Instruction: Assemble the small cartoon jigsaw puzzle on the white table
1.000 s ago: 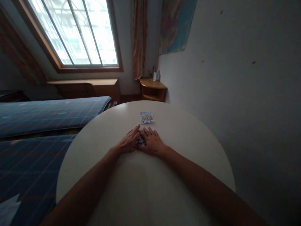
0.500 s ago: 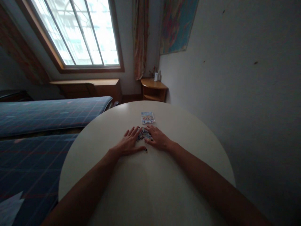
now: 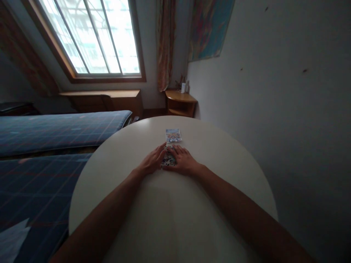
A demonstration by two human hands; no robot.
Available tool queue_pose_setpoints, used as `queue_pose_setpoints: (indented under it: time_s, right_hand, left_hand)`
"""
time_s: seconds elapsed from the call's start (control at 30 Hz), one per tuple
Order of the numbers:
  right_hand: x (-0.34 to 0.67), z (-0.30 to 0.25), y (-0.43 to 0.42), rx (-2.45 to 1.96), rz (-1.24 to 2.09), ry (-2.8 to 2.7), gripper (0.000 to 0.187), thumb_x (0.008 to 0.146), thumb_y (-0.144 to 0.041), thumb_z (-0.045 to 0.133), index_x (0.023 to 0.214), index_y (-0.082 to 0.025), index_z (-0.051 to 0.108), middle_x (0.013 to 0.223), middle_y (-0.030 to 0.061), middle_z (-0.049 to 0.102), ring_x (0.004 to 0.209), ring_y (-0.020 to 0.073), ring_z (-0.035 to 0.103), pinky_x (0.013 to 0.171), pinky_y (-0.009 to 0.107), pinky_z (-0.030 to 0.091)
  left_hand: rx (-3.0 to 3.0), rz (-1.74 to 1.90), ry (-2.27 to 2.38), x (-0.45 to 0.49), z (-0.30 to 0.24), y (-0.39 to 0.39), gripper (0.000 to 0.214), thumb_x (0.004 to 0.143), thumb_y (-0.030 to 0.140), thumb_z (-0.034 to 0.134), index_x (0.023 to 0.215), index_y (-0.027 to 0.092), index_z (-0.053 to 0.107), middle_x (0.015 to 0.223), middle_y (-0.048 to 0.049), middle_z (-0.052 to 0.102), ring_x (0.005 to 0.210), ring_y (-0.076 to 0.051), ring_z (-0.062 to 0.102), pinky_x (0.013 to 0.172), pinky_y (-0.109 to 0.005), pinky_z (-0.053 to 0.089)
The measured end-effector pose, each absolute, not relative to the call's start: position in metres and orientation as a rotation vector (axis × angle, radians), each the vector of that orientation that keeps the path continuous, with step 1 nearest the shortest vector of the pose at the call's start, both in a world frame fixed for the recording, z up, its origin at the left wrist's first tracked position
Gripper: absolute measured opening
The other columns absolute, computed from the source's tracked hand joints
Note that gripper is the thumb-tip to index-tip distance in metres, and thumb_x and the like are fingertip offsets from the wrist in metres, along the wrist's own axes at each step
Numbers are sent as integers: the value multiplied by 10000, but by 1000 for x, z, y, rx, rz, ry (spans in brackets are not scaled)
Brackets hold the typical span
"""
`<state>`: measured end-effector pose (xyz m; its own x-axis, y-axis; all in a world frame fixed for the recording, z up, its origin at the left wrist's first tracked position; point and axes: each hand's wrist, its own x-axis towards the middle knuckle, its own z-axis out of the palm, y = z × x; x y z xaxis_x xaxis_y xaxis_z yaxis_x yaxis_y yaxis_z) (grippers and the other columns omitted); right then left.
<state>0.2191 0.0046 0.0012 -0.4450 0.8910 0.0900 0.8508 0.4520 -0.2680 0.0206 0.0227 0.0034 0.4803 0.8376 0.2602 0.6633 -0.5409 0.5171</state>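
A small heap of jigsaw-like pieces (image 3: 169, 158), dark and pale mixed, lies on the round white table (image 3: 170, 212); each piece is too small to make out well. Along the heap's left edge rests my left hand (image 3: 153, 160), its fingers stretched out and pointing away from me. From the right, my right hand (image 3: 184, 160) reaches over the heap with fingers spread, its thumb along the near edge. Neither hand grips anything. Just beyond the fingertips lies a flat, colourful picture packet (image 3: 173, 135).
To the left of the table are mattresses (image 3: 60, 133) with a blue plaid cover, and a paper sheet (image 3: 15, 235) lies on one. A wooden corner shelf (image 3: 181, 96) stands behind the table. A bare wall (image 3: 274, 128) rises at the right.
My left hand has moved its thumb in, and the few stray pieces near it no longer show apart from the heap. My right hand has spread further over the pieces.
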Motion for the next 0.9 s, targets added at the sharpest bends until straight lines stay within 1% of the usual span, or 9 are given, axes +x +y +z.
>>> queue_pose_setpoints:
  time_s: [0.1,0.2,0.3,0.37,0.43,0.5,0.63,0.8,0.9]
  right_hand:
    - [213,5,15,-1489,239,-2519,989,781,-861,430,1555,-262,298,1643,116,206,1498,362,177,1203,532,156]
    - [206,7,23,-1499,211,-2530,879,844,-808,398,1537,-269,349,1631,108,248,1492,354,200,1202,520,168]
    - [203,6,28,-1496,181,-2478,797,884,-756,391,1507,-257,407,1608,105,308,1478,334,242,1198,507,186]
    - [206,5,30,-1398,181,-2475,754,898,-697,441,1490,-230,431,1579,112,362,1458,305,293,1202,476,197]
    - [213,4,30,-1265,216,-2502,761,891,-634,511,1490,-173,419,1553,133,398,1443,278,324,1208,433,207]
    - [223,4,28,-1187,243,-2518,842,855,-607,582,1508,-118,372,1560,158,378,1466,280,279,1215,418,205]
    - [239,-1,16,-1327,168,-2424,949,804,-654,621,1533,-126,320,1597,172,298,1506,342,147,1219,515,161]
    - [247,-6,1,-1505,168,-2283,883,852,-691,512,1516,-131,350,1598,178,295,1493,347,202,1212,530,190]
    - [255,-2,-4,-1462,209,-2304,810,870,-634,536,1501,-152,374,1584,172,322,1476,323,259,1207,515,211]
  left_hand:
    - [2358,734,1374,16,3,24,568,1030,367,163,1497,115,367,1510,-124,469,1391,-217,440,1164,-394,330]
    - [2378,705,1432,8,-1,20,556,998,319,246,1504,118,356,1524,-134,447,1413,-244,406,1181,-434,287]
    - [2455,598,1457,-1,-6,11,650,938,387,413,1525,123,322,1583,-147,346,1482,-283,272,1211,-460,201]
    - [2542,471,1470,-4,-8,7,701,944,456,418,1548,133,269,1614,-149,270,1505,-286,202,1217,-471,163]
    - [2597,382,1481,-3,-10,7,703,978,501,348,1565,137,217,1629,-147,220,1513,-283,170,1214,-488,152]
    - [2611,358,1479,3,-10,12,704,994,525,307,1575,147,185,1637,-134,193,1516,-291,144,1210,-506,142]
    - [2590,386,1466,16,-12,23,768,981,610,321,1584,170,141,1641,-127,180,1516,-310,127,1208,-512,135]
    - [2557,499,1452,6,-8,22,734,995,601,299,1575,171,170,1632,-137,225,1513,-290,169,1211,-483,165]
    - [2627,428,1326,-11,-4,17,797,956,612,399,1582,188,149,1642,-131,194,1519,-308,128,1213,-495,161]
